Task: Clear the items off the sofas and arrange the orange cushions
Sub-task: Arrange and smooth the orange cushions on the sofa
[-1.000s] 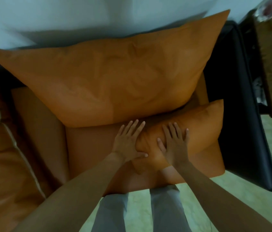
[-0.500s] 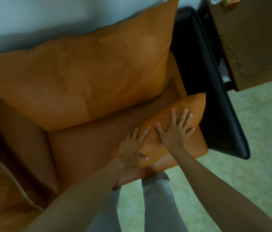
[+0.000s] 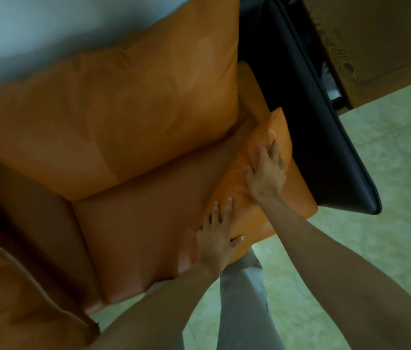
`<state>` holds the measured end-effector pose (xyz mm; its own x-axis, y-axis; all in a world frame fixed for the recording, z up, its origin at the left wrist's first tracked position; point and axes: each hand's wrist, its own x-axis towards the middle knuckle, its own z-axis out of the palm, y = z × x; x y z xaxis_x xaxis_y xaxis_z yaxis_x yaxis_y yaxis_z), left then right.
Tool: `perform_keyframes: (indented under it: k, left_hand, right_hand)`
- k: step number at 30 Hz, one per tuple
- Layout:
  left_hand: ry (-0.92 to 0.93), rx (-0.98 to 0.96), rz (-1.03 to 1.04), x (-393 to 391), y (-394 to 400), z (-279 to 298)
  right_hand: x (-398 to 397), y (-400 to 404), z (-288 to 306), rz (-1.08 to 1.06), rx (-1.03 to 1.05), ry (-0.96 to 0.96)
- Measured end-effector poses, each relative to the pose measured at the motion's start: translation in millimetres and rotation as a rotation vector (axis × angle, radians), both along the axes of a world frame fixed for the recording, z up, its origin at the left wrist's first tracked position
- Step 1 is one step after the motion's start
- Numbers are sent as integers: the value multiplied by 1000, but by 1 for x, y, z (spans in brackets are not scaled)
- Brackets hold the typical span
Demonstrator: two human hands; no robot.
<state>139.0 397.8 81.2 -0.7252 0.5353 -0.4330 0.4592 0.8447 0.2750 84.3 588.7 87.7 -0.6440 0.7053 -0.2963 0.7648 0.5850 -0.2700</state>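
Hands flat, holding nothing: left hand [image 3: 215, 238] and right hand [image 3: 266, 174] press a small soft orange leather cushion [image 3: 254, 188] against the sofa's black armrest [image 3: 310, 137]. Likely light and slippery, best gripped by its edges. It has slid right since a second ago.

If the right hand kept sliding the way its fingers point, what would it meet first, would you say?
Probably the far corner of the small cushion under the right hand, then the black armrest; depth is unclear.
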Motion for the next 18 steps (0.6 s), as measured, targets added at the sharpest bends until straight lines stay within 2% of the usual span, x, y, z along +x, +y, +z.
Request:
perform_keyframes:
  k: [4, 7, 9, 13, 16, 18]
  left_hand:
    - [-18, 78, 132, 20, 25, 12]
    - [-98, 305, 113, 42, 51, 16]
    - [-193, 349, -11, 45, 67, 14]
    - [-218, 209, -313, 10, 87, 0]
    - [-88, 207, -543, -21, 94, -12]
    - [-3, 263, -683, -41, 94, -18]
  right_hand:
    - [-7, 14, 8, 112, -14, 84]
    - [-14, 47, 11, 242, -8, 123]
    - [-22, 75, 12, 339, -58, 53]
    - [-15, 109, 11, 367, -127, -71]
    - [18, 104, 3, 391, -213, 11]
    - [38, 97, -4, 325, -298, 118]
